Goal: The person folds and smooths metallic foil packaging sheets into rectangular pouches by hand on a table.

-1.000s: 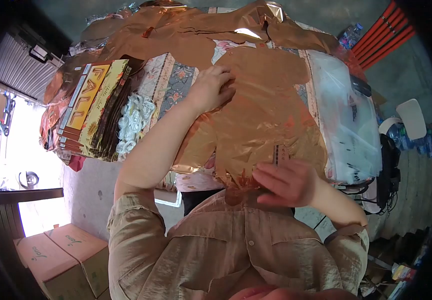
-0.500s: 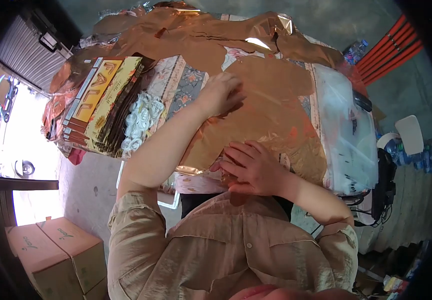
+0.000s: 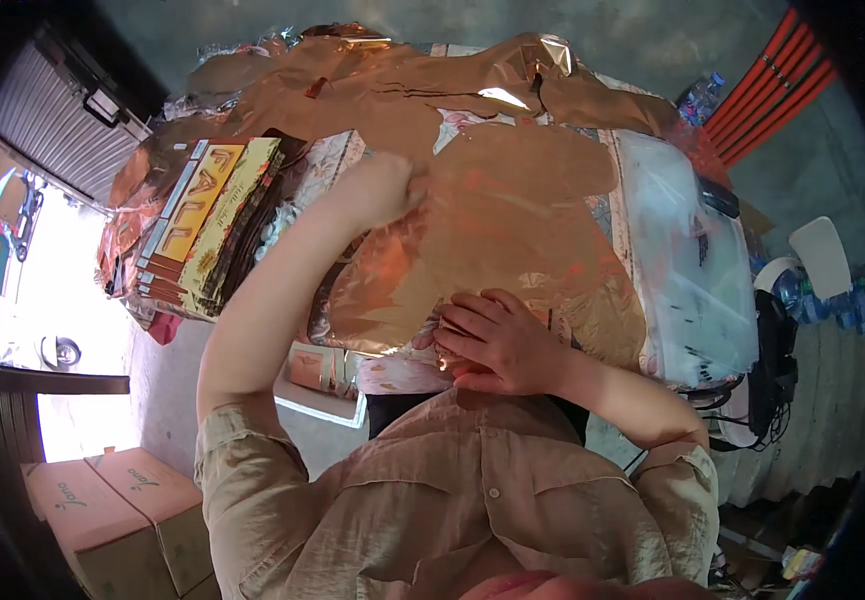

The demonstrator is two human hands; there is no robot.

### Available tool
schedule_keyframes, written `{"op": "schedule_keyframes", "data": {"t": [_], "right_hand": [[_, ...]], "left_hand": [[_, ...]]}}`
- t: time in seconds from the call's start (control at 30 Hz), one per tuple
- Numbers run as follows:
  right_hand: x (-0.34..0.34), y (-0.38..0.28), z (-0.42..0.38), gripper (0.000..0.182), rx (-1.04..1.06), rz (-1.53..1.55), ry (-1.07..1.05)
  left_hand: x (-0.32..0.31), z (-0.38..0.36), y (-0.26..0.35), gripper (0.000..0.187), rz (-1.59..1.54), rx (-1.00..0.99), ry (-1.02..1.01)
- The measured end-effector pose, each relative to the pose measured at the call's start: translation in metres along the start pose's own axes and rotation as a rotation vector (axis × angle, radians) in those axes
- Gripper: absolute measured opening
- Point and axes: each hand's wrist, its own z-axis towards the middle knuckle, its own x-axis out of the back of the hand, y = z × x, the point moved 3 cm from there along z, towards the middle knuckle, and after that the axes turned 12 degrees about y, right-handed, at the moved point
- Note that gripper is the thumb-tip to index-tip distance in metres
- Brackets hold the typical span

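Note:
A copper-coloured foil sheet [image 3: 512, 200] lies spread over the patterned cloth on the table, wrinkled along its near edge. My left hand [image 3: 387, 190] is closed at the left part of this sheet, with the fingers curled in and the foil's raised, creased side beneath the wrist. Its fingertips are partly hidden. My right hand [image 3: 507, 340] rests at the sheet's near edge, palm down with the fingers apart. Crumpled shiny foil shows beside and under its fingertips. White fabric roses [image 3: 277, 228] are partly covered by my left forearm.
Left on the table is a stack of printed packs [image 3: 207, 215] reading "FALL". More copper foil [image 3: 392, 80] lies at the back. Clear plastic bags [image 3: 692, 270] cover the right side. Red poles [image 3: 772, 85] lean behind; cardboard boxes [image 3: 117, 510] stand on the floor.
My left hand has moved left and slightly up, and the foil's left side has shifted with it, covering patterned cloth seen before. My right hand has stayed nearly in place.

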Motion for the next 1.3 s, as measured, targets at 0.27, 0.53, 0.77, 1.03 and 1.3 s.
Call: {"op": "schedule_keyframes", "data": {"t": [0.27,0.53,0.77,1.03,1.3], "right_hand": [[0.003,0.004,0.001,0.054,0.006,0.011,0.018],[0.003,0.007,0.002,0.052,0.017,0.029,0.010],[0.000,0.006,0.000,0.055,0.020,0.011,0.000],[0.001,0.003,0.000,0.057,0.006,0.017,0.013],[0.001,0.003,-0.001,0.056,0.011,0.011,0.035]], "left_hand": [[-0.044,-0.053,0.001,0.034,-0.045,-0.251,0.257],[-0.042,-0.054,-0.002,0.038,-0.072,-0.258,0.239],[-0.041,-0.054,-0.004,0.040,-0.088,-0.255,0.228],[-0.038,-0.054,-0.008,0.040,-0.089,-0.255,0.285],[-0.039,-0.054,-0.010,0.039,-0.070,-0.275,0.243]]}}
